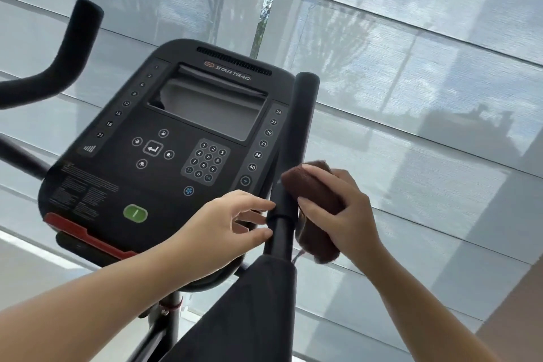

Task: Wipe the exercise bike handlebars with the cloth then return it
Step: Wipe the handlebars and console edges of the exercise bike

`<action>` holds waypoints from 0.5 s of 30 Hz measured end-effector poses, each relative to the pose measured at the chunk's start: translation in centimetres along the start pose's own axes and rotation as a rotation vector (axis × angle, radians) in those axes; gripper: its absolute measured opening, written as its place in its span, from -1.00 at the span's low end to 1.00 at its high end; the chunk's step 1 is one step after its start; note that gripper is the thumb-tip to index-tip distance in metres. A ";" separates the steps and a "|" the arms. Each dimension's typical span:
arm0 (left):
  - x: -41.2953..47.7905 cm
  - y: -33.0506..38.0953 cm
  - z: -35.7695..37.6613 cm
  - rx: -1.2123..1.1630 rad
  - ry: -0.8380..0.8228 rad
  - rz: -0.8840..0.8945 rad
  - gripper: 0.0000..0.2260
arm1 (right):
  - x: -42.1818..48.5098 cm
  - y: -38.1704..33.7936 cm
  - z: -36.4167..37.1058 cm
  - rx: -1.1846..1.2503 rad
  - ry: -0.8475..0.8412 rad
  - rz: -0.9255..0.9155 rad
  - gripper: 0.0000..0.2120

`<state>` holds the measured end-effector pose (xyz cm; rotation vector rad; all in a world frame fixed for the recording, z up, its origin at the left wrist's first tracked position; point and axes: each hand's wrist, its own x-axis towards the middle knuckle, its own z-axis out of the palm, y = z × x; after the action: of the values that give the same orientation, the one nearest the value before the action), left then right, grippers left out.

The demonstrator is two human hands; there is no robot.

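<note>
Right hand (338,214) closed around a folded brown cloth (316,209), thumb across its front, pressing it against the right side of the upright black handlebar (289,173). Cloth bunched between palm and bar, one end above the fingers, the other hanging below the wrist. Left hand (226,223) just across the bar, fingers loosely spread, fingertips (266,233) touching the bar's left side at the collar, gripping nothing. Left of that hand, the black console (164,138) with keypad and green button (135,213). Far to the left, the other curved handlebar (70,47), well apart. Beyond both hands, grey window blinds (426,38).
</note>
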<state>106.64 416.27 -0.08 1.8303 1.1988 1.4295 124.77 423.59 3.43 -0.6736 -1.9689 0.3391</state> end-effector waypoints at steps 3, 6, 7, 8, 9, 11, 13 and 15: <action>0.0 -0.1 0.1 -0.051 0.029 -0.022 -0.72 | 4.8 -0.9 -0.1 -0.005 0.270 -0.070 -0.58; 0.0 -0.1 0.2 -0.092 0.031 -0.043 -0.72 | 9.2 -1.2 0.6 0.031 0.388 -0.031 -0.59; -0.1 0.0 0.3 -0.105 0.029 -0.050 -0.72 | 9.3 -1.0 0.9 0.062 0.375 -0.009 -0.58; -0.1 0.0 0.4 -0.110 0.027 -0.055 -0.72 | 8.7 -0.7 1.2 0.079 0.356 0.013 -0.57; -0.1 0.1 0.4 -0.106 0.027 -0.055 -0.72 | 7.5 -0.3 1.5 0.077 0.331 0.031 -0.57; -0.5 0.3 0.7 -0.127 0.041 -0.061 -0.72 | 3.8 0.8 2.1 0.050 0.238 0.052 -0.56; -0.3 0.5 0.7 -0.134 0.038 -0.067 -0.72 | 0.4 1.7 2.0 0.140 0.186 0.098 -0.58; 0.0 0.7 0.3 -0.149 0.035 -0.078 -0.71 | -1.4 2.1 2.1 0.247 0.166 0.159 -0.61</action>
<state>107.15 415.95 0.36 1.6470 1.1356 1.4710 124.13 424.55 0.33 -0.6756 -1.6864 0.5939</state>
